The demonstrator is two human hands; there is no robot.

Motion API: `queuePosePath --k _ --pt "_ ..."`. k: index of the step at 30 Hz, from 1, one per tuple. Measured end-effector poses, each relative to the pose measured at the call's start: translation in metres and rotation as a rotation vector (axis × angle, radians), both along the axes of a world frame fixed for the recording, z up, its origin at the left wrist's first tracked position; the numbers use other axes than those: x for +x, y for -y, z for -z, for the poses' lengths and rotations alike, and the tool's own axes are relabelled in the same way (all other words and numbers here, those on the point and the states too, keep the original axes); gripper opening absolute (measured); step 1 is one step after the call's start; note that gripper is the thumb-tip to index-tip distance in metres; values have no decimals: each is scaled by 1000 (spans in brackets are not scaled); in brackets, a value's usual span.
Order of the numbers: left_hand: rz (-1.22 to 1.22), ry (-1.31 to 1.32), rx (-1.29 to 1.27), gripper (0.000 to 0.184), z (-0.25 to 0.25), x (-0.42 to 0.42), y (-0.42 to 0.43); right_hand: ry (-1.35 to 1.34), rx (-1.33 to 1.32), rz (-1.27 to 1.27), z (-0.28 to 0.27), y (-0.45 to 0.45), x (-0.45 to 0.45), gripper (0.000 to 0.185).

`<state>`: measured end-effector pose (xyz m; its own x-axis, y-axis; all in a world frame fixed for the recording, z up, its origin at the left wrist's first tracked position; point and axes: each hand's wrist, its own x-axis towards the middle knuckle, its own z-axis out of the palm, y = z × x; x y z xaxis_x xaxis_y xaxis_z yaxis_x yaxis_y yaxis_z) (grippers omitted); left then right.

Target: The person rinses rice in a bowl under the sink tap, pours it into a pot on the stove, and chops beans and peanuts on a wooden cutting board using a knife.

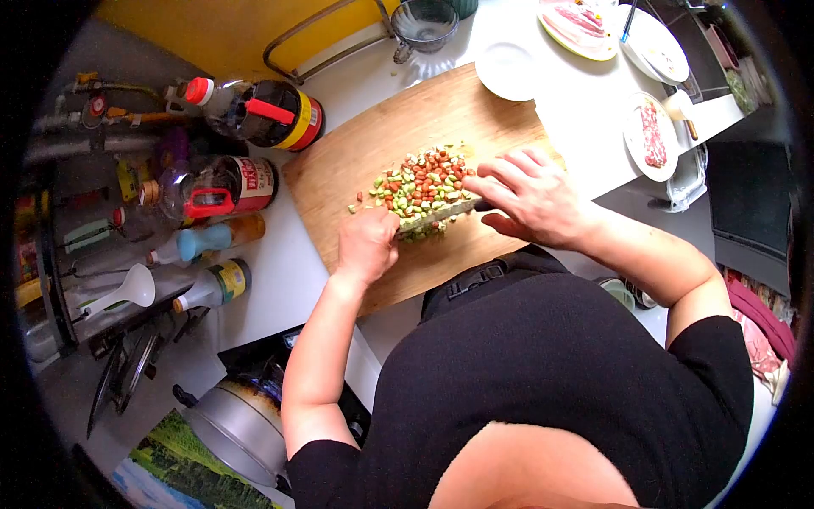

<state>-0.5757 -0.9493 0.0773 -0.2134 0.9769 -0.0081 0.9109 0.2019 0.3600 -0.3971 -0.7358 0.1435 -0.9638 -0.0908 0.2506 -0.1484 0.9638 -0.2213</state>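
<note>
On the wooden cutting board [339, 174] lies a heap of chopped green and orange-red pieces [424, 180]. A knife [437, 217] crosses the near side of the heap, its blade seen nearly edge-on. My left hand [367, 243] is closed around the knife's left end, which the fingers hide. At the other end of the blade is my right hand [532, 197], its fingers spread and bent, fingertips near or on the blade's tip. Some green pieces show on the near side of the blade.
Sauce bottles [263, 114] and smaller bottles [222, 284] stand left of the board. A white bowl [506, 71] sits at its far edge, a glass cup [424, 27] beyond. Plates with meat [651, 136] are at the right. A metal pot [237, 433] is at the lower left.
</note>
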Motion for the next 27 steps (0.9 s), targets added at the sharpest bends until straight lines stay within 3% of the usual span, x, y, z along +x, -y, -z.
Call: queuePosePath --k 2,3,5,9,15,21,27 --pt "9 -56 -32 18 -7 11 -2 311 8 61 20 -1 1 46" --pt "-10 -105 -21 18 -8 18 -3 309 9 57 25 -1 3 46" --pt "-28 -210 -52 18 -14 32 -6 631 -134 53 35 -4 9 31" --pt "-85 -101 -51 23 -2 50 -3 563 -148 -5 51 -6 20 24" --pt "-126 -20 -62 21 10 57 -3 704 -169 -28 55 -17 12 24" --pt "-230 -50 -131 19 7 51 -14 654 -139 -48 63 -33 -9 22" --pt "-162 -86 -118 18 18 51 -10 634 -67 -111 61 -21 -2 16"
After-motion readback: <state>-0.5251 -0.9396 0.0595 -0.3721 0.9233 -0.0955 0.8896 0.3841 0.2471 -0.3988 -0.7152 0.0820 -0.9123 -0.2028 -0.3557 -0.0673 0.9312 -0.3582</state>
